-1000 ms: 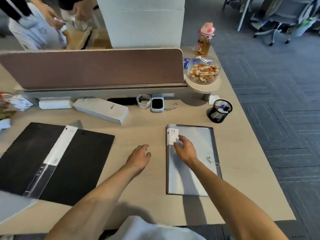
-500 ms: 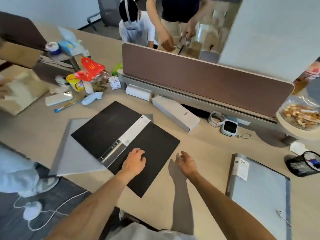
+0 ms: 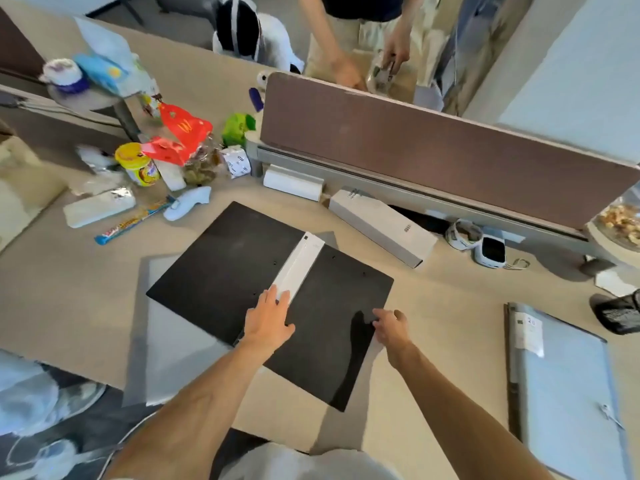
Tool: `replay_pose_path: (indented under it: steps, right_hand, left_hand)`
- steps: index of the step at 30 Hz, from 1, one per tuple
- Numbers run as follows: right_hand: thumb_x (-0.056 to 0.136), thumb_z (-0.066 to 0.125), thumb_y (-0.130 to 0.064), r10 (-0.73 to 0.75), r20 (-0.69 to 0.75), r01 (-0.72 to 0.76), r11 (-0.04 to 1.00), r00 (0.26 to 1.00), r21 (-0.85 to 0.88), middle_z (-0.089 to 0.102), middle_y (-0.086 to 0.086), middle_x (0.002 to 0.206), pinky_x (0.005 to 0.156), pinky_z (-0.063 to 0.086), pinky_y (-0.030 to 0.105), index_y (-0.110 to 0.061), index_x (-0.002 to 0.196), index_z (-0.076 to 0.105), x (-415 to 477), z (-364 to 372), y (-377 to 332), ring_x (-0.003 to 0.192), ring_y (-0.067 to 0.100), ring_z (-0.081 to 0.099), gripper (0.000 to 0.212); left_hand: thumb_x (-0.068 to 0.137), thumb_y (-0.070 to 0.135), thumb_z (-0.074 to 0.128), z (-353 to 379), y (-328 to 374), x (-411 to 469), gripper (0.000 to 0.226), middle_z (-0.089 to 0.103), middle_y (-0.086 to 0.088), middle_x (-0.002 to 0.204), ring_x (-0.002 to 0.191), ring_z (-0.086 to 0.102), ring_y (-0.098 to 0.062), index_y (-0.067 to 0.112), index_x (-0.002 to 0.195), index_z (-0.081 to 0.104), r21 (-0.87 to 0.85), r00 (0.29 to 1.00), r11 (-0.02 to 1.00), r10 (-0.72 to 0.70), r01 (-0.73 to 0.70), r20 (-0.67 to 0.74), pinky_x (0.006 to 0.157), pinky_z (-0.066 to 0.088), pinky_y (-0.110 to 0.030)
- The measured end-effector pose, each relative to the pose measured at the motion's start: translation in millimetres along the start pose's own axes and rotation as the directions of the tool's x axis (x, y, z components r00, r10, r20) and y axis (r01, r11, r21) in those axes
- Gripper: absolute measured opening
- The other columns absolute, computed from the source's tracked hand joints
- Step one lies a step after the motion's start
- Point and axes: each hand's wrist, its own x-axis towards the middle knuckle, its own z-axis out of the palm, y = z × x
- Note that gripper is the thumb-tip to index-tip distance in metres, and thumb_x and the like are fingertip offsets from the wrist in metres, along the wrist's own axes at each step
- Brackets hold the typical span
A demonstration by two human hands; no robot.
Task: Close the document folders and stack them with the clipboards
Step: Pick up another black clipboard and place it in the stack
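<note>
A black document folder (image 3: 228,271) lies spread open on the desk, its white spine strip (image 3: 299,266) running up the middle. My left hand (image 3: 268,320) rests flat on the near end of that strip, fingers apart. My right hand (image 3: 389,323) touches the right edge of the folder's right cover; whether it grips the edge I cannot tell. A grey sheet-like board (image 3: 162,348) sticks out from under the folder on the left. A closed light-grey folder (image 3: 568,386) with a white label lies at the right, away from both hands.
A long white box (image 3: 381,226) lies just behind the open folder. Snacks, a yellow tub (image 3: 136,164) and red packets (image 3: 176,133) crowd the far left. A brown divider panel (image 3: 433,154) runs across the back, with other people behind it. A black mesh pen cup (image 3: 623,317) stands far right.
My view swung left from the grey folder to the black one. My right hand left the grey folder and reached the black folder's right edge; my left hand moved onto its spine.
</note>
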Motion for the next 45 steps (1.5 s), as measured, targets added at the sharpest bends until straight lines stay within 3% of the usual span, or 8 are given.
replay_pose_path:
  steps: [3, 6, 12, 17, 22, 30, 38, 45]
  right_hand:
    - [0.089, 0.062, -0.023, 0.032, -0.031, -0.031, 0.999, 0.999, 0.026, 0.051, 0.010, 0.112, 0.083, 0.046, 0.035, -0.006, 0.130, 0.041, -3, 11, -3, 0.104, 0.024, 0.054, 0.049]
    - [0.089, 0.062, -0.028, 0.015, -0.049, -0.014, 1.000, 0.999, 0.013, 0.058, 0.008, 0.097, 0.068, 0.047, 0.031, -0.004, 0.115, 0.054, -4, 12, -7, 0.087, 0.021, 0.055, 0.037]
    - [0.095, 0.051, -0.011, -0.093, 0.160, 0.100, 0.994, 0.983, -0.035, 0.055, 0.001, 0.125, 0.101, 0.048, 0.047, -0.020, 0.134, 0.038, -20, 21, -11, 0.115, 0.027, 0.057, 0.043]
    - [0.096, 0.049, -0.006, -0.261, 0.169, 0.261, 0.965, 0.951, 0.020, 0.054, 0.002, 0.129, 0.102, 0.044, 0.040, -0.016, 0.138, 0.038, -36, 12, -41, 0.116, 0.023, 0.053, 0.044]
    - [0.095, 0.048, 0.001, -0.467, 0.277, 0.464, 0.882, 0.839, 0.083, 0.066, -0.001, 0.115, 0.088, 0.049, 0.031, -0.018, 0.130, 0.049, -57, -16, -86, 0.102, 0.015, 0.063, 0.040]
    - [0.092, 0.055, -0.001, -0.677, 0.393, 0.633, 0.731, 0.622, 0.257, 0.065, 0.002, 0.127, 0.099, 0.049, 0.039, -0.019, 0.129, 0.053, -72, -50, -150, 0.117, 0.020, 0.062, 0.041]
    - [0.092, 0.057, -0.026, -0.674, 0.285, 0.730, 0.654, 0.681, -0.197, 0.035, -0.001, 0.136, 0.112, 0.033, 0.038, -0.018, 0.135, 0.034, -66, -96, -147, 0.133, 0.017, 0.032, 0.049]
    - [0.096, 0.050, -0.005, -0.442, 0.272, 0.489, 0.861, 0.855, -0.138, 0.053, 0.010, 0.134, 0.101, 0.049, 0.047, -0.026, 0.143, 0.024, -35, -157, -98, 0.119, 0.027, 0.057, 0.058]
  left_hand:
    - [0.089, 0.044, 0.060, -3, -15, 6, 0.075, 0.025, -0.004, 0.155, 0.135, 0.036, -0.024, 0.023, 0.148, 0.020, -0.027, 0.999, 0.999, 0.037, -0.038, -0.022, 0.095, 0.049, -0.038]
    - [0.089, 0.042, 0.061, -3, -25, 14, 0.073, 0.026, -0.005, 0.157, 0.135, 0.039, -0.024, 0.023, 0.149, 0.023, -0.120, 0.998, 0.991, 0.056, -0.058, -0.018, 0.098, 0.049, -0.036]
    - [0.090, 0.036, 0.062, -3, -32, 15, 0.054, 0.045, 0.001, 0.146, 0.125, 0.048, -0.019, 0.022, 0.137, 0.040, -0.209, 0.993, 0.972, 0.090, -0.103, -0.070, 0.089, 0.055, -0.035]
    - [0.095, 0.036, 0.054, -24, -28, 9, 0.057, 0.030, -0.003, 0.156, 0.141, 0.032, -0.023, 0.019, 0.145, 0.033, -0.347, 0.994, 0.936, 0.028, -0.065, -0.109, 0.108, 0.043, -0.043]
    - [0.099, 0.043, 0.039, -87, -21, 1, 0.050, 0.041, -0.003, 0.149, 0.136, 0.039, -0.022, 0.021, 0.144, 0.035, -0.651, 0.947, 0.757, -0.175, -0.045, -0.269, 0.107, 0.040, -0.042]
    - [0.102, 0.040, 0.037, -185, 37, -34, 0.036, 0.058, 0.002, 0.109, 0.099, 0.056, -0.017, 0.017, 0.125, 0.052, -0.834, 0.863, 0.458, -0.237, -0.307, -0.447, 0.073, 0.042, -0.021]
    - [0.090, 0.026, 0.066, -164, 107, -28, 0.024, 0.067, -0.003, 0.107, 0.099, 0.063, -0.021, 0.017, 0.111, 0.060, -0.954, 0.945, 0.208, -0.205, -0.214, -0.256, 0.086, 0.049, -0.033]
    - [0.091, 0.019, 0.064, -106, 152, -27, 0.023, 0.066, 0.006, 0.099, 0.091, 0.063, -0.012, 0.020, 0.113, 0.056, -0.985, 0.990, 0.168, -0.127, -0.048, -0.070, 0.076, 0.050, -0.025]
